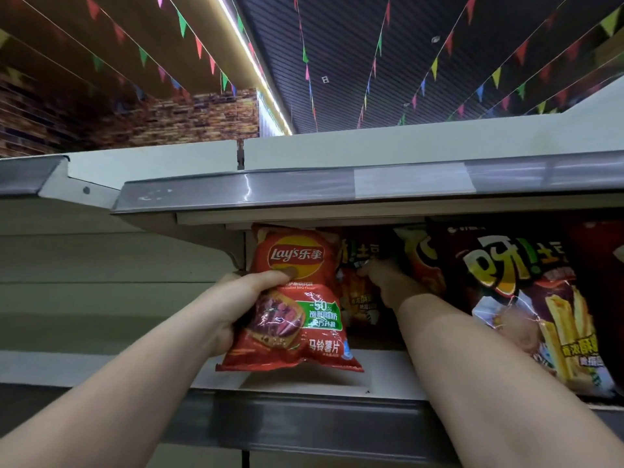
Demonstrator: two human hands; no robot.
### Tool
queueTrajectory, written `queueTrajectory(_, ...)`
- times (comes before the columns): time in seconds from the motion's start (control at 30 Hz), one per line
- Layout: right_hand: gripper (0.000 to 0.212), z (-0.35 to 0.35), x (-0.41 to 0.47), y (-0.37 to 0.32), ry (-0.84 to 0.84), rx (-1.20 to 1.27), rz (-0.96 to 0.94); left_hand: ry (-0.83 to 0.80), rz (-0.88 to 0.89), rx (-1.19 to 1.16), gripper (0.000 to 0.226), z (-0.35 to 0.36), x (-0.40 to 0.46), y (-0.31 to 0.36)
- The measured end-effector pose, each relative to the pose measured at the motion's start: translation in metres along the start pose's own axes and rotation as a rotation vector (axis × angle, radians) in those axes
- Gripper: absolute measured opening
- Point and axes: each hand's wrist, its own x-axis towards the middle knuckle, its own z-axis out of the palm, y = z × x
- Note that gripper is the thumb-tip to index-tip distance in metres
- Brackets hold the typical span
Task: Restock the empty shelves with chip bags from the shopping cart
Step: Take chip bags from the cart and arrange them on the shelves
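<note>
Red Lay's bag (297,298): stood upright at the front of the shelf (304,380), its bottom edge at the shelf's front lip and its top just under the upper shelf (304,194).
Left hand (236,305): gripped the red Lay's bag at its left edge, thumb pressed across the front below the logo, fingers curled behind.
Right hand (388,282): reached deeper in, to the right of the red Lay's bag, fingers curled on a dark orange bag (358,298) standing behind it; the exact hold was hard to see in the shadow.
Dark fries bag (526,298): leaned forward, further right of the red Lay's bag.
Pennant strings (304,55): hung from the ceiling, well above.
</note>
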Motion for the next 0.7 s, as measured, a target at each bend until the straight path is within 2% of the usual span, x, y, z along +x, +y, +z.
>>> queueTrajectory(0.1, 0.041, -0.001, -0.010, -0.001, 0.012, -0.068, -0.053, -0.005, -0.006, -0.001, 0.059, 0.002, 0.004, -0.001)
queueTrajectory(0.2, 0.038, -0.007, -0.020, -0.005, 0.018, -0.099, -0.082, -0.030, -0.021, -0.010, 0.064, 0.011, 0.010, -0.001)
queueTrajectory(0.37, 0.037, -0.013, -0.040, -0.014, 0.107, 0.023, -0.174, -0.057, 0.044, -0.057, 0.068, 0.039, 0.021, -0.002)
queueTrajectory(0.5, 0.040, -0.025, -0.055, -0.011, 0.127, -0.039, -0.189, -0.020, 0.167, -0.034, 0.060, 0.064, 0.029, -0.004)
queueTrajectory(0.6, 0.043, -0.031, -0.067, 0.000, 0.100, -0.115, -0.264, -0.048, 0.182, 0.012, 0.053, 0.079, 0.040, -0.001)
queueTrajectory(0.7, 0.040, -0.034, -0.074, 0.004, 0.079, -0.277, -0.242, -0.088, 0.187, 0.053, 0.048, 0.093, 0.054, -0.001)
